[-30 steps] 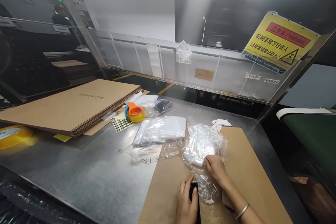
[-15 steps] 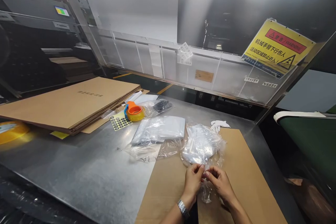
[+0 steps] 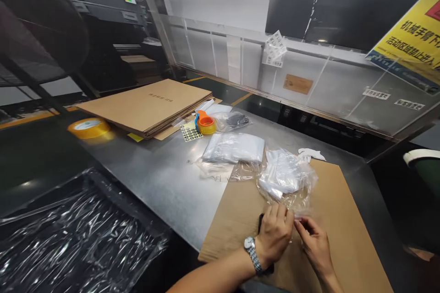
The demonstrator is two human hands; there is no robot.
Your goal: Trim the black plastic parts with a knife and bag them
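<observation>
Head view. Your left hand and right hand met over a flat brown cardboard sheet at the near right of the steel table. Both had fingertips pinched together on the near edge of a thin clear plastic bag, the left gripping it from the left, the right from the right, with the two hands almost touching. That edge ran back into a crumpled clear bag of white folded pieces, which lay on the sheet just beyond your hands. A wristwatch sat on your left wrist. A dark slim object lay on the cardboard, partly under your left hand; I could not identify it.

Further back on the table lay a flat packet of clear bags, and behind it a small bag with a dark item. An orange and yellow tape dispenser stood beside a sheet of round black stickers. A stack of flat cardboard blanks occupied the far left of the table, with a roll of yellow tape near its left end. A white glove lay at the far edge of the cardboard sheet. Crinkled clear film covered a dark surface at lower left. A yellow warning sign hung on the transparent guard panel at upper right.
</observation>
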